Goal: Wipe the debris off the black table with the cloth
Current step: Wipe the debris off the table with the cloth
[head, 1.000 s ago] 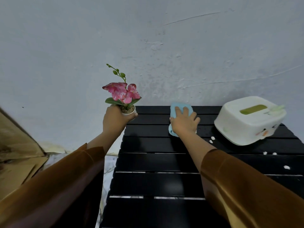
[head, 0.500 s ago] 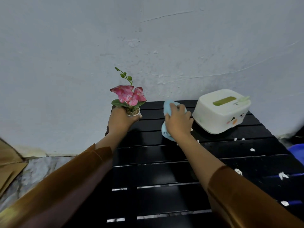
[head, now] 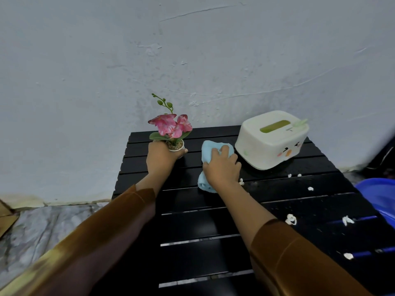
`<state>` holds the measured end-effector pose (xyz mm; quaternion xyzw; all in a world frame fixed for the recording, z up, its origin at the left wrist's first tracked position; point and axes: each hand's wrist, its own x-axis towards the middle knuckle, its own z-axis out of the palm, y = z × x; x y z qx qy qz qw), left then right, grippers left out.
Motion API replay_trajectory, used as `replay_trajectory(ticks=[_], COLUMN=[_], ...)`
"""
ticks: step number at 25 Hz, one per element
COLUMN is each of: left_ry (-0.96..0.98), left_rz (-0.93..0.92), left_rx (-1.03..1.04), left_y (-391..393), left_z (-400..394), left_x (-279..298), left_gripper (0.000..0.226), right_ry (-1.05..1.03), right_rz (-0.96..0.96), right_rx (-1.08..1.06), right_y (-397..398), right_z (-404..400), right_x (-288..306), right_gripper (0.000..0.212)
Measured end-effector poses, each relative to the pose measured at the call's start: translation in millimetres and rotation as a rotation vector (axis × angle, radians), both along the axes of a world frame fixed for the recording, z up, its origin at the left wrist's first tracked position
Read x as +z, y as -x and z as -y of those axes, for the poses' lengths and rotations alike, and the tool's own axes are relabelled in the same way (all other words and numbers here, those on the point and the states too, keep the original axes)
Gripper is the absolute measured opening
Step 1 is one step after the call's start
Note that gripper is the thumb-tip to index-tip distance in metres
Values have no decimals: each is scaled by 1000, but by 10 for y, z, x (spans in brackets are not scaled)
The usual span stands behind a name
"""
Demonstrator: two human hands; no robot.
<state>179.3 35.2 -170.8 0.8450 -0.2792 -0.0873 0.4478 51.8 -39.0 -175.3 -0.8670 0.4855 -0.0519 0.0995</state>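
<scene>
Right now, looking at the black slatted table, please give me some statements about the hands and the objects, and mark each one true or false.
1. The right hand presses a light blue cloth on the black slatted table. True.
2. The left hand is empty. False: it holds a small white pot with pink artificial flowers.
3. White bits of debris lie on the table's right part. True.
4. The cream plastic tissue box stands left of the cloth. False: it stands to its right, near the wall.
5. The blue plastic basin rests on the table. False: it is beside the table's right edge.
</scene>
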Motion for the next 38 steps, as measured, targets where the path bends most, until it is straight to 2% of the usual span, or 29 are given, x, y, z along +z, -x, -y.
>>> replay_trajectory(ticks=[3, 8, 12, 17, 21, 25, 27, 32, 38], left_ry=[-24, -109, -168, -290, -324, -280, -220, -177, -189], left_rz=[-6, -21, 6, 84, 143, 147, 135, 112, 102], left_rx=[19, 8, 59, 11, -65, -111, -156, -274, -351], left_y=[79, 84, 268, 605, 815, 901, 958, 1108, 1249], left_z=[71, 69, -148, -473, -585, -457, -351, -34, 293], left_x=[-44, -106, -23, 59, 152, 350, 420, 511, 422], left_gripper=[43, 77, 86, 68, 62, 60, 61, 68, 66], right_ry=[21, 75, 101, 91, 83, 56, 119, 144, 155], right_rz=[-7, -20, -24, -51, -24, -44, -59, -83, -46], right_rx=[1, -9, -18, 22, -46, 62, 54, -11, -27], right_y=[133, 349, 522, 878, 1070, 1027, 1030, 1214, 1616], right_z=[-45, -149, -242, -387, -456, -788, -826, -526, -84], right_x=[8, -1, 22, 85, 211, 128, 72, 26, 34], right_gripper=[50, 48, 46, 43, 37, 56, 62, 50, 44])
